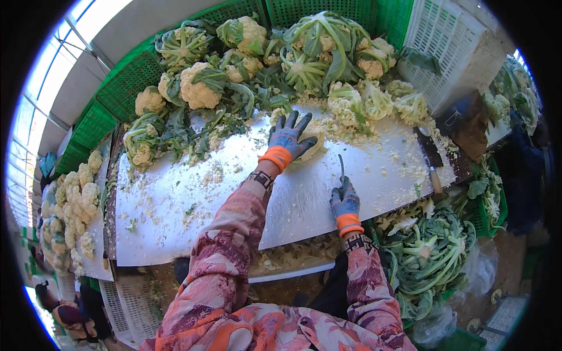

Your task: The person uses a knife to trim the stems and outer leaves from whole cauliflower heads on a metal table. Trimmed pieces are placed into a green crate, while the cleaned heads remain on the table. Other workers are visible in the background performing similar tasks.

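Observation:
My left hand [287, 139], in a blue-grey and black work glove with an orange cuff, is spread with its fingers apart. It lies over a pale cauliflower piece [314, 148], which it partly hides; how firmly it touches the piece is not clear. My right hand [346, 199], gloved the same way, is closed around a small knife [341, 166] whose narrow, dark blade points away from me. Both hands are over a white cutting surface [303, 206] strewn with crumbs. Cut cauliflower [375, 101] sits just beyond them.
Leafy cauliflower heads [202, 85] are heaped at the back against green crates [129, 83]. A cleaver [428, 147] lies at the right. Trimmed leaves [430, 254] fill a container at lower right. A white crate [456, 52] stands back right; more florets [79, 197] lie left. A person [72, 313] is at lower left.

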{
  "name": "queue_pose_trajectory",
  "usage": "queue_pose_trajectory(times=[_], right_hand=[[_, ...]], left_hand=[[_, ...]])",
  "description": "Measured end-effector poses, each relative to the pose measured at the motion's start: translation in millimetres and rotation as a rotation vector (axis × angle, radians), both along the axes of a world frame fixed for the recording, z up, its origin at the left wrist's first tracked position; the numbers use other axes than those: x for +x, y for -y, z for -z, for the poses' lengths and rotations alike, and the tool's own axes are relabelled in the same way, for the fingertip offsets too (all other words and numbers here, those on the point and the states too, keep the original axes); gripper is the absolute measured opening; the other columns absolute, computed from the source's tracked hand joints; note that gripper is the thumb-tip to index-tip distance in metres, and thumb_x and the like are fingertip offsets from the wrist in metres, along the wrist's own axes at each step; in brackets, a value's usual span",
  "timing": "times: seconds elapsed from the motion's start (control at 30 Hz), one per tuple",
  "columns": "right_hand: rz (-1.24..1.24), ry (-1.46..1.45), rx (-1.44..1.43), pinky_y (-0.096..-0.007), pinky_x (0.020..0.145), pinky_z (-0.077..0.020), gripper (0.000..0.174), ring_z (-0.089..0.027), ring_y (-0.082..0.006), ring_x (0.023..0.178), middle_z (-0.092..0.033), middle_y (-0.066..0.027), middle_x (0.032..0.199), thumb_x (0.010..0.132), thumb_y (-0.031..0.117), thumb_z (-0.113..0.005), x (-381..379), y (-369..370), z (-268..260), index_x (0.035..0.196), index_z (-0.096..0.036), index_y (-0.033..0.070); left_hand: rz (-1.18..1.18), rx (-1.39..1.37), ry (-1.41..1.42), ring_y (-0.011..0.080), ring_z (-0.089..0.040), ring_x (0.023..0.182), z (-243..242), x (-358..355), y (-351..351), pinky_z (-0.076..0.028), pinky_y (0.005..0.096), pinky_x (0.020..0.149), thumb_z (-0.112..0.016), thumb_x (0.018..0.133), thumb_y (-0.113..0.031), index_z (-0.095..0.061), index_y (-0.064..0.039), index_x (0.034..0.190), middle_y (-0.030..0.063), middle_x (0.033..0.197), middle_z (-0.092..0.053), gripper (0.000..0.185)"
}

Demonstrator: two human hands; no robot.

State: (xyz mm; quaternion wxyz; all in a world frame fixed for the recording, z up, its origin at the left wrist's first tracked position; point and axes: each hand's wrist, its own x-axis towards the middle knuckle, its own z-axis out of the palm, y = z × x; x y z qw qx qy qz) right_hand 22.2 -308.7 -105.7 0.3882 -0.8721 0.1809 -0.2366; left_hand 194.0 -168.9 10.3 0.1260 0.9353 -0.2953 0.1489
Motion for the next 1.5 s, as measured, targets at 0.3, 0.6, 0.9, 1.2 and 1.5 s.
queue_pose_trajectory(times=[0.3,0.6,0.9,1.2,1.5], right_hand=[[-0.145,-0.068,1.035,-0.0255,0.045,-0.0425,0.035,-0.053,-0.0102,0.051,-0.055,-0.0016,0.072,0.086,0.009,-0.059,-40.9,-40.7,-44.3,0.121,-0.051,0.011],[-0.195,-0.102,1.082,-0.0293,0.048,-0.0446,0.033,-0.058,-0.0143,0.053,-0.063,-0.0077,0.082,0.085,0.011,-0.058,-71.6,-124.3,-39.9,0.117,-0.052,0.004],[-0.174,-0.432,0.541,-0.0397,0.068,-0.0507,0.036,-0.064,-0.0354,0.074,-0.063,-0.023,0.094,0.08,0.02,-0.054,-28.6,-124.9,-17.6,0.11,-0.057,0.0],[-0.282,-0.718,0.627,-0.0405,0.065,-0.0499,0.032,-0.063,-0.0335,0.076,-0.063,-0.0223,0.086,0.076,0.015,-0.054,-25.7,-131.0,-34.2,0.102,-0.058,-0.004],[-0.403,-0.872,0.64,-0.0423,0.055,-0.0508,0.015,-0.064,-0.0327,0.062,-0.065,-0.0193,0.075,0.077,0.007,-0.058,-20.2,-122.4,-75.6,0.086,-0.063,-0.005]], left_hand=[[-0.418,0.156,-0.288,0.0385,-0.051,0.101,-4.3,-84.8,-40.5,-0.042,0.0458,0.086,-0.059,0.077,-0.052,-0.05,-0.026,0.126,0.0115,0.114,-0.055,0.056],[-0.45,-0.17,-0.285,0.0384,-0.049,0.102,10.9,-136.3,-82.5,-0.039,0.0448,0.09,-0.058,0.081,-0.051,-0.06,-0.014,0.109,0.0167,0.108,-0.057,0.046],[-0.447,-0.275,-0.206,0.038,-0.048,0.103,28.4,-134.7,-75.3,-0.036,0.0452,0.092,-0.059,0.083,-0.046,-0.06,-0.012,0.108,0.0177,0.108,-0.056,0.043],[-0.463,-0.393,-0.202,0.0385,-0.045,0.106,46.5,-131.7,-88.1,-0.032,0.0457,0.096,-0.06,0.083,-0.045,-0.059,-0.011,0.109,0.0184,0.109,-0.055,0.043],[-0.448,-0.435,-0.255,0.0412,-0.044,0.109,43.8,-131.3,-89.8,-0.035,0.0476,0.095,-0.061,0.08,-0.048,-0.062,-0.014,0.109,0.0196,0.113,-0.052,0.045]])
